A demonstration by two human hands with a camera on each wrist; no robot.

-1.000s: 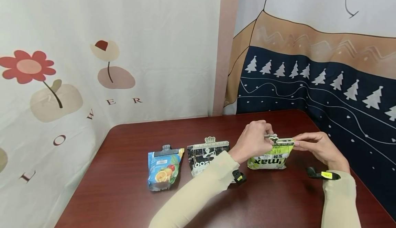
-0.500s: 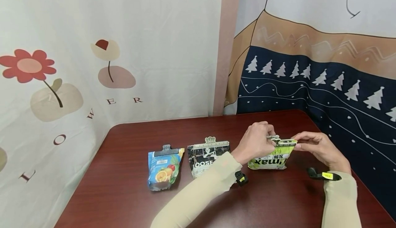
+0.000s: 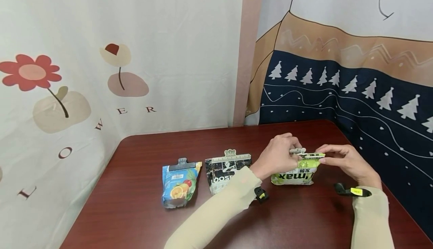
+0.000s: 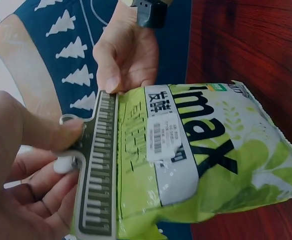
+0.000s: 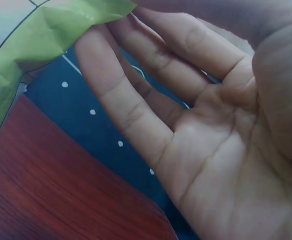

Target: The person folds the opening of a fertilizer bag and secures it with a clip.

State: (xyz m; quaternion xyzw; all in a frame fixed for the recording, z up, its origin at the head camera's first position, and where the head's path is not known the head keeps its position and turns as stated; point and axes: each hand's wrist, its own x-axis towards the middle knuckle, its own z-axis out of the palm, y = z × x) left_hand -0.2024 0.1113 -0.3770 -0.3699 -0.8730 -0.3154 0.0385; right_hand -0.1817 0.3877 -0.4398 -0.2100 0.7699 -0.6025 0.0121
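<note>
A green-and-white bag (image 3: 293,177) lettered "max" stands on the right part of the table. Along its top edge lies a dark clip with a piano-key pattern (image 4: 98,172). My left hand (image 3: 279,156) pinches the clip's handle (image 4: 80,137) between thumb and fingers, as the left wrist view shows. At the other end, my right hand (image 3: 350,163) pinches the bag's top corner beside the clip's end, thumb in front. In the right wrist view, the green corner of the bag sits at the fingertips (image 5: 93,47), the other fingers loosely bent.
To the left stand a blue pouch (image 3: 179,187) with a fruit picture, closed by a dark clip (image 3: 182,164), and a black bag (image 3: 223,172) with a light clip (image 3: 230,155). My left sleeve partly covers the black bag. Printed curtains (image 3: 189,53) rise behind the brown-red table (image 3: 128,204).
The bag's top and the clip have tipped slightly toward me. Both hands keep their places with only small shifts; the other two bags have not moved.
</note>
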